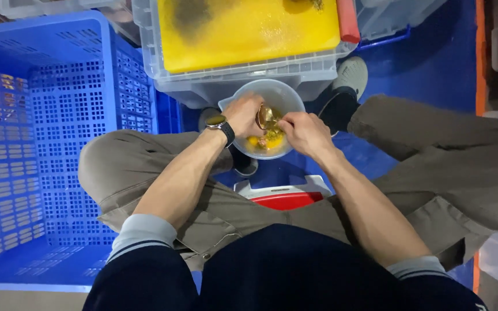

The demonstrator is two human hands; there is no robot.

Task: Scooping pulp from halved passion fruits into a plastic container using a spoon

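A clear plastic measuring jug (pixel 280 92) stands on the blue floor between my feet, with yellow and brownish food pieces (pixel 267 140) in its bottom. My left hand (pixel 242 114), a dark watch on its wrist, holds a brownish shell-like piece (pixel 267 116) over the jug. My right hand (pixel 304 131) is closed at the jug's right rim, its fingertips pinching at the same piece. What the fingers grip exactly is partly hidden.
A large blue perforated crate (pixel 47 150) stands at my left. A clear bin with a yellow cutting board (pixel 243 31) on top sits just behind the jug. A red and white stool (pixel 283 196) is under me. My shoes (pixel 350 78) flank the jug.
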